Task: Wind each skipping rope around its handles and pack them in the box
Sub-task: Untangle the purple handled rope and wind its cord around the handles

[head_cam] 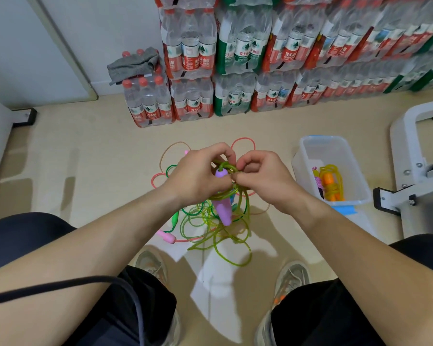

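Left hand [198,174] grips the purple handles [223,211]; right hand [263,177] pinches the yellow-green rope [218,236] beside them, coils dangling.

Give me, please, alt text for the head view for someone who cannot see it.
The left hand holds purple handles while the right hand pinches the yellow-green rope above tangled ropes on the floor. A clear box holds wound ropes.

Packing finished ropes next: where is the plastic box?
In the head view the clear plastic box sits on the floor to the right of the right hand, an orange-handled rope already inside.
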A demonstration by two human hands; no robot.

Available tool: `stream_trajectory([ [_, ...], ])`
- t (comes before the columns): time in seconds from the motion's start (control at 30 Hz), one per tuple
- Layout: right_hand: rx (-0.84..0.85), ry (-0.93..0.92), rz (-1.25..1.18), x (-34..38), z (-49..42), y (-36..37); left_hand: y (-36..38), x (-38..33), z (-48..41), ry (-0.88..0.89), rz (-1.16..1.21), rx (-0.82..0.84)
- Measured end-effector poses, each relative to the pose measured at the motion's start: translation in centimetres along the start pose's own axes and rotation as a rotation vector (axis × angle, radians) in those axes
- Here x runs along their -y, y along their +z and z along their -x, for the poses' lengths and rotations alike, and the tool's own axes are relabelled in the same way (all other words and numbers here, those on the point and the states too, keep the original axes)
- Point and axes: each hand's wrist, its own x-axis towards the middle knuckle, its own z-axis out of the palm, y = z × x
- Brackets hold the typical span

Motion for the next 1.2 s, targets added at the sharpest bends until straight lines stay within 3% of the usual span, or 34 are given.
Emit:
stream_trajectory([
  [0.23,0.120,0.184,-0.382,-0.1,0.0,-0.7,-0.6,-0.5,0.3,0.120,-0.264,-0.044],
  [0.57,0.035,0.192,-0.296,-0.5,0.2,-0.5,0.0,-1.3,0.2,0.228,-0.650,0.019],
  [0.83,0.135,0.273,-0.388,-1.5,0.5,-1.4,0.1,-0.6,0.3,0.310,-0.423,0.059],
  [0.97,0.114,0.270,-0.428,-1.4,0.5,-1.4,0.2,-0.8,0.4,0.218,-0.166,-0.024],
  [1.13,-0.019,0.193,-0.231,-0.5,0.3,-0.3,1.0,-1.1,0.5,0.003,0.215,-0.093],
  [1.2,-0.064,0.164,-0.155,-0.5,0.3,0.8,1.1,-0.4,0.4,0.013,0.165,-0.077],
])
